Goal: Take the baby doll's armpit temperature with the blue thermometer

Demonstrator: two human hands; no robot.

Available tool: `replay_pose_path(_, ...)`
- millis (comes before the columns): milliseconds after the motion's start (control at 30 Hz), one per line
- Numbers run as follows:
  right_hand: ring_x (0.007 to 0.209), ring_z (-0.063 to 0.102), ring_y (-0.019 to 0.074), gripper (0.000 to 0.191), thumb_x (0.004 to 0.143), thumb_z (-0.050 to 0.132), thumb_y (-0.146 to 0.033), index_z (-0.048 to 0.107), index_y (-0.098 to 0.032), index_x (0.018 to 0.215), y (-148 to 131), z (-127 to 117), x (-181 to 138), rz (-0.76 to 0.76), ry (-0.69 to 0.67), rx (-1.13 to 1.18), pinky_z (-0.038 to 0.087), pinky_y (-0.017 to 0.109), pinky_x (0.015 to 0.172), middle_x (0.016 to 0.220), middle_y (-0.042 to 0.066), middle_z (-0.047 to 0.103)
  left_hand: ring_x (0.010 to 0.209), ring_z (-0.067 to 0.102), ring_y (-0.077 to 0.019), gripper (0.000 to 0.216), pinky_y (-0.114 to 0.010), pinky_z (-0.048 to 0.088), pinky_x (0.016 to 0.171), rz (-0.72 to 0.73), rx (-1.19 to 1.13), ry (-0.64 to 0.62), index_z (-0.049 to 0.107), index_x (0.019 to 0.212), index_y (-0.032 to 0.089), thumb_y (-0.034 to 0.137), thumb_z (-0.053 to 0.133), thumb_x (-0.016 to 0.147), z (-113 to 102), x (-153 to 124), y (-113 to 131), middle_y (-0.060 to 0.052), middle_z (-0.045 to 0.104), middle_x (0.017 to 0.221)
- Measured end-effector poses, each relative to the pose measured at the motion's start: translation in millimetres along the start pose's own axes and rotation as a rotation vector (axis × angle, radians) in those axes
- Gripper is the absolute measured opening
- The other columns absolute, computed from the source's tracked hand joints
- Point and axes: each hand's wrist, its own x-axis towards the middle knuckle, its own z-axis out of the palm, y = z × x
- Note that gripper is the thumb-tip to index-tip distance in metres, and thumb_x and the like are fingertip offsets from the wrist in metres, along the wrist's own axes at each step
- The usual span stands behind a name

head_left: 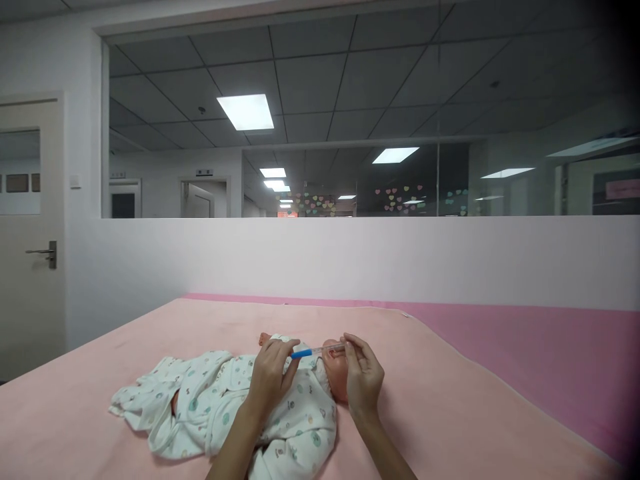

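A: What lies in the lower left and centre?
B: A doll in a printed white garment, on a pink sheet.
A: The fingers?
B: At lower centre, the left hand pinches the blue end of a slim tube; its clear stem crosses before the doll's head; just right, the right hand pinches the stem's other end.

head view — forward, down at hands
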Motion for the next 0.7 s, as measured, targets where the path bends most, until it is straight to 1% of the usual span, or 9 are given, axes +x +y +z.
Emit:
replay_pose_path(67,0.071,0.063,0.0176,0.023,0.073,0.057,-0.036,0.061,-0.015,0.082,-3,3,-6,-0.017,-0.018,0.003,0.052,0.031,0.067,0.079,0.007,0.066,0.074,0.054,-0.0168,0.019,-0.031,0.042,0.072,0.048,0.010,0.029,0.053,0.098,0.018,0.013,0.042,0.083,1,-2,-1,-0.005,0.060,0.076)
replay_pose_path(167,0.060,0.061,0.0150,0.021,0.077,0.054,-0.035,0.059,-0.015,0.081,-9,6,-16,-0.053,-0.019,-0.003,0.052,0.030,0.062,0.071,0.005,0.065,0.067,0.050,-0.0160,0.018,-0.030,0.039,0.066,0.068,0.007,0.081,0.052,0.092,0.017,0.009,0.042,0.080,1,-3,-1,-0.004,0.057,0.070)
replay_pose_path(233,0.061,0.061,0.0150,0.022,0.077,0.054,-0.035,0.058,-0.015,0.083,-10,7,-20,-0.068,0.009,0.008,0.052,0.030,0.062,0.073,0.005,0.064,0.062,0.045,-0.0158,0.013,-0.029,0.036,0.062,0.077,0.007,0.096,0.052,0.086,0.017,0.009,0.044,0.078,1,-4,0,-0.003,0.052,0.064)
replay_pose_path(300,0.066,0.062,0.0163,0.023,0.077,0.055,-0.037,0.057,-0.015,0.084,-9,8,-21,-0.064,0.046,0.029,0.052,0.031,0.064,0.078,0.006,0.064,0.059,0.042,-0.0157,0.008,-0.029,0.032,0.059,0.089,-0.010,0.089,0.049,0.078,0.017,0.010,0.044,0.075,0,-5,2,-0.002,0.048,0.059)
replay_pose_path(433,0.071,0.062,0.0177,0.027,0.074,0.058,-0.039,0.055,-0.015,0.087,-4,9,-20,0.023,0.094,0.084,0.053,0.031,0.064,0.081,0.007,0.064,0.057,0.040,-0.0158,0.007,-0.030,0.030,0.058,0.110,-0.067,0.067,0.047,0.075,0.016,0.012,0.042,0.072,-2,-5,4,-0.002,0.046,0.059)
replay_pose_path(500,0.069,0.063,0.0172,0.027,0.074,0.058,-0.038,0.054,-0.015,0.088,-2,9,-20,0.037,0.091,0.098,0.053,0.031,0.063,0.081,0.006,0.064,0.057,0.040,-0.0158,0.007,-0.030,0.029,0.057,0.112,-0.070,0.066,0.047,0.075,0.016,0.012,0.042,0.072,-2,-5,5,-0.002,0.045,0.058)
replay_pose_path(633,0.063,0.061,0.0151,0.024,0.076,0.057,-0.036,0.052,-0.016,0.089,0,10,-25,0.014,0.028,0.091,0.052,0.029,0.063,0.072,0.003,0.063,0.055,0.040,-0.0149,0.007,-0.029,0.029,0.056,0.089,-0.040,0.086,0.047,0.073,0.017,0.011,0.043,0.072,-3,-5,6,-0.001,0.045,0.057)
replay_pose_path(700,0.066,0.061,0.0149,0.024,0.076,0.057,-0.035,0.052,-0.016,0.090,0,11,-28,0.012,0.021,0.091,0.052,0.029,0.065,0.075,0.004,0.063,0.054,0.040,-0.0143,0.007,-0.028,0.029,0.055,0.064,-0.023,0.074,0.047,0.072,0.017,0.012,0.043,0.073,-3,-5,7,-0.001,0.045,0.056)
